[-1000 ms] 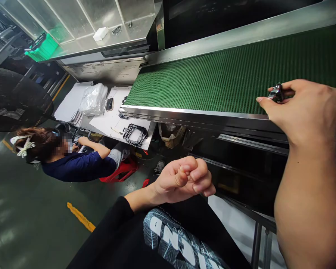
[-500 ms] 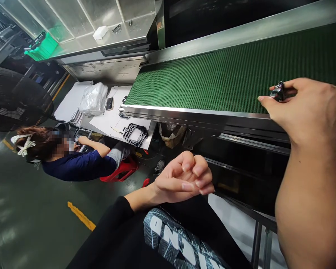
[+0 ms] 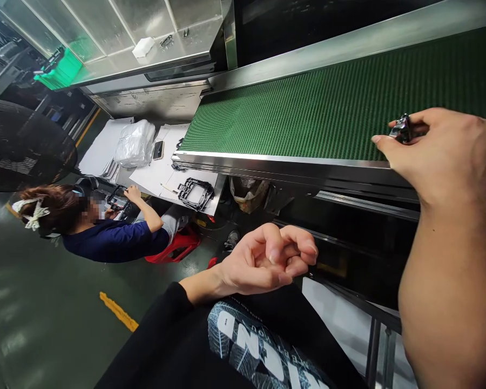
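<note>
Over the green conveyor belt [image 3: 291,113], my right hand [image 3: 449,140] pinches a small shiny dark part [image 3: 402,128] between thumb and fingers. The part's exact kind cannot be made out, and the fingers partly cover it. My left hand [image 3: 267,256] rests above my lap, palm up, its fingers loosely curled and apart. No object shows in it. It is nearest to the dark side of the conveyor frame.
A co-worker [image 3: 105,232] sits at the left on a red stool [image 3: 176,246], handling a black frame. The table [image 3: 143,175] bears a plastic-wrapped stack [image 3: 135,143], a phone [image 3: 158,150] and black frames [image 3: 195,194]. A large fan [image 3: 24,143] stands at far left.
My left hand's fingers have shifted and curled differently, with the hand slightly farther right. My right hand stays nearly in place with the part. The co-worker's arm has lifted away from the frame.
</note>
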`<state>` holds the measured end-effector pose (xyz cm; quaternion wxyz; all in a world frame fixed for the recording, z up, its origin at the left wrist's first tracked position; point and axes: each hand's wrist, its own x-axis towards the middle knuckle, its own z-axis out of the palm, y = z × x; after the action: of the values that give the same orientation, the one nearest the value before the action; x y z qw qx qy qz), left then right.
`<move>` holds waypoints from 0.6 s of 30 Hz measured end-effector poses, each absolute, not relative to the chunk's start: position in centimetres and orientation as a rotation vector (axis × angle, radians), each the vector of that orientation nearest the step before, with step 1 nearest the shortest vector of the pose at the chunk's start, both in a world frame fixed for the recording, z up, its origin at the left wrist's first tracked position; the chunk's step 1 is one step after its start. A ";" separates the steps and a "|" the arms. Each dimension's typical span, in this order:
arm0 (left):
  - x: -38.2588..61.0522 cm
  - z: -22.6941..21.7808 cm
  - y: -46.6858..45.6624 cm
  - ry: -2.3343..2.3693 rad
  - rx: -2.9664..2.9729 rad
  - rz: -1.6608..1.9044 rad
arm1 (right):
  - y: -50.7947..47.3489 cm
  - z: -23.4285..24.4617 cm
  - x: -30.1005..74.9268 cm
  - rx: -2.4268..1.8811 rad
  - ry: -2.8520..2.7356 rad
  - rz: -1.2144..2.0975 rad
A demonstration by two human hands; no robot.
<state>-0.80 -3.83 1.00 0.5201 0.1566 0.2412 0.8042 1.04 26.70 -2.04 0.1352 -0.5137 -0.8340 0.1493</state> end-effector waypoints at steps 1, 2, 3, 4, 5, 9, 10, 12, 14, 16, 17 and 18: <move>-0.9 1.1 -3.9 0.560 0.396 1.930 | 26.7 -2.0 1.0 -1.489 -2.418 0.430; -0.9 1.2 -3.9 0.549 0.415 1.930 | 26.7 -2.0 1.0 -1.496 -2.424 0.431; -1.0 1.3 -3.9 0.543 0.434 1.928 | 26.7 -2.0 1.0 -1.507 -2.429 0.427; -1.0 1.4 -3.9 0.544 0.448 1.926 | 26.7 -1.9 0.9 -1.516 -2.437 0.424; -1.0 1.5 -4.0 0.552 0.459 1.922 | 26.7 -1.9 0.9 -1.527 -2.440 0.419; -1.0 1.8 -4.0 0.664 0.421 1.874 | 26.6 -2.0 0.9 -1.499 -2.431 0.412; -1.0 1.8 -3.9 0.697 0.402 1.864 | 26.6 -2.0 1.0 -1.485 -2.427 0.413; -1.1 2.0 -3.9 0.727 0.396 1.868 | 26.6 -2.1 1.0 -1.460 -2.426 0.412; -1.2 2.2 -3.9 0.709 0.429 1.900 | 26.6 -2.1 1.1 -1.461 -2.425 0.412; -1.4 2.4 -3.9 0.674 0.494 1.922 | 26.5 -2.0 1.1 -1.472 -2.425 0.416; -1.4 2.5 -3.9 0.672 0.526 1.927 | 26.5 -1.9 1.0 -1.475 -2.424 0.418; -1.5 2.6 -4.0 0.697 0.547 1.926 | 26.4 -1.9 1.0 -1.473 -2.422 0.417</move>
<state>-1.52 -3.99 2.56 0.4888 0.2251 0.2866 0.7926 1.02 26.42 -1.91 0.1376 -0.5092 -0.8372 0.1443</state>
